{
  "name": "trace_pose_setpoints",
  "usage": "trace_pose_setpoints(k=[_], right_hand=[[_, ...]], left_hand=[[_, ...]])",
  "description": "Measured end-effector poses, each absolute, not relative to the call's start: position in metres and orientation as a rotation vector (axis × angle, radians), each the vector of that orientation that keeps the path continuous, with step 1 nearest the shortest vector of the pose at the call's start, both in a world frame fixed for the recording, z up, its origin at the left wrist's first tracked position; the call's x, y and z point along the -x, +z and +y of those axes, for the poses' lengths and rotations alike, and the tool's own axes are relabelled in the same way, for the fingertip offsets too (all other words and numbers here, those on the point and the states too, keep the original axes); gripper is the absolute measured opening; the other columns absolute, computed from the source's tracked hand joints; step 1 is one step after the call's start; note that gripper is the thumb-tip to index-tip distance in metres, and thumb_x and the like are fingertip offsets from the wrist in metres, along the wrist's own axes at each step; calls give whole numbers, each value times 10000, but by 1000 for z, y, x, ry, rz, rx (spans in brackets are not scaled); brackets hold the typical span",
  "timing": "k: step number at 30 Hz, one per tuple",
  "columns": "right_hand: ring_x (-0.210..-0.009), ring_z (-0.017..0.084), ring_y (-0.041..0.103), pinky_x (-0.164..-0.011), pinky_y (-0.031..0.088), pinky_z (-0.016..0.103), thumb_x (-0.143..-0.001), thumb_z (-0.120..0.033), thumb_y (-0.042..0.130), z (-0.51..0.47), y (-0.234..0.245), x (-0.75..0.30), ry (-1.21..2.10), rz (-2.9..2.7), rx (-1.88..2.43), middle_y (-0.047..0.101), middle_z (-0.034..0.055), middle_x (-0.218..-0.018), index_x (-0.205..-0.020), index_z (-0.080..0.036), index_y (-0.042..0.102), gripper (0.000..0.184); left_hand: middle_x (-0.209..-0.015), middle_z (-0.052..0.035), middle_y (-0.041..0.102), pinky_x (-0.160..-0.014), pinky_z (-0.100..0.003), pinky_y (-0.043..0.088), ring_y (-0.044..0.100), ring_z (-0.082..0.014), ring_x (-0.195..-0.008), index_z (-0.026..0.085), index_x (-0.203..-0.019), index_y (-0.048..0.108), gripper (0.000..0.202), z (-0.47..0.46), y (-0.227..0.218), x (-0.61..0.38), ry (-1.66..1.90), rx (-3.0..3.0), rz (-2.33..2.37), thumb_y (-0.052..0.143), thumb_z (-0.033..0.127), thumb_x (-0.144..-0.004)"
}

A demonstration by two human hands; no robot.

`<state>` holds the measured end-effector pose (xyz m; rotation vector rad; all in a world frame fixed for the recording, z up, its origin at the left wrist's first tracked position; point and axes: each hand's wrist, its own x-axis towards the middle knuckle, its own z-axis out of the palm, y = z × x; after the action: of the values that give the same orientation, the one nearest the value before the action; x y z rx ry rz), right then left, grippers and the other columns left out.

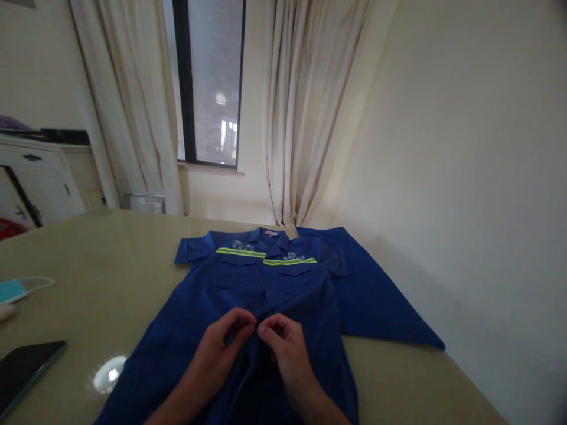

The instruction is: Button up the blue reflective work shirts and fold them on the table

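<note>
A dark blue short-sleeved work shirt (239, 273) lies spread on the table, collar pointing away from me, with yellow-green reflective stripes across the chest. At the middle of its front opening, my left hand (225, 339) pinches the fabric edge between thumb and fingers. Close beside it, my right hand (286, 348) pinches the front edge too, and the fingertips of both hands almost meet. Whether a button sits between them is hidden. Below the hands the two front edges hang a little apart.
Another piece of blue cloth (381, 301) lies under the shirt's right side, reaching along the wall. On the left of the glossy table (110, 254) are a dark phone (29, 369) and a blue face mask (12, 290). Curtains (292, 118) and a window stand beyond.
</note>
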<state>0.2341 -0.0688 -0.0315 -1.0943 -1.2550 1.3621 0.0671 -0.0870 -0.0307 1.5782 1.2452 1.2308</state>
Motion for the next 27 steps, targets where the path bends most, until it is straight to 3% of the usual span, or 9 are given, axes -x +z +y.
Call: trace_pose_setpoints(k=[5,12,18,20,22,25,27], right_hand=[[-476,63,278,-466,155,228,-701,-407,772,-67,-33,-233,1538,-1087,1081,412,-83,-512,-718,-159,702,258],[-419,52,261,-437,111,235,-652,-436,813,-61,-44,-237,1699,-1036,1092,454,-78,-483,-686,-161,694,302],[-605,123,530,-545,361,236,-836,-515,716,-62,-13,-254,1213,-1467,1123,690,12,-755,-925,-178,776,354],[-747,172,624,-643,447,258,-867,-493,718,-78,-1,-271,1042,-1699,1140,724,22,-851,-973,-213,763,303],[-896,221,674,-765,507,292,-792,-462,816,-99,-1,-297,884,-1941,1176,744,26,-976,-1037,-257,747,327],[-1071,299,686,-942,542,369,-597,-357,953,-130,-26,-352,640,-2220,1170,740,52,-1179,-1205,-313,709,657],[-1090,293,702,-961,556,372,-714,-237,853,-142,-49,-392,503,-2346,1168,751,42,-1205,-1237,-360,705,557]], left_hand=[[-977,-38,770,-875,-300,535,702,-230,-936,255,-995,762,175,-84,-27,-61,1115,-1725,1237,632,354,-934],[-986,-23,756,-883,-271,515,697,-211,-931,324,-1059,771,199,-88,-39,-55,1061,-1996,1318,620,339,-931],[-922,-38,760,-839,-289,529,692,-229,-877,267,-979,762,268,-83,-21,-54,1173,-1798,1327,597,475,-943],[-864,-29,761,-788,-291,547,696,-220,-801,255,-1114,730,368,-90,-16,-46,1176,-1673,1320,543,532,-961],[-875,-27,776,-792,-309,571,715,-224,-796,267,-1273,661,449,-106,-22,-30,1143,-1629,1361,549,558,-950],[-1228,-53,765,-974,-393,568,713,-305,-1113,357,-1316,659,584,-144,-57,11,1020,-1870,1507,774,540,-774],[-1252,-40,761,-965,-432,592,709,-355,-1142,409,-1224,728,639,-166,-87,40,907,-2156,1484,870,555,-619]])
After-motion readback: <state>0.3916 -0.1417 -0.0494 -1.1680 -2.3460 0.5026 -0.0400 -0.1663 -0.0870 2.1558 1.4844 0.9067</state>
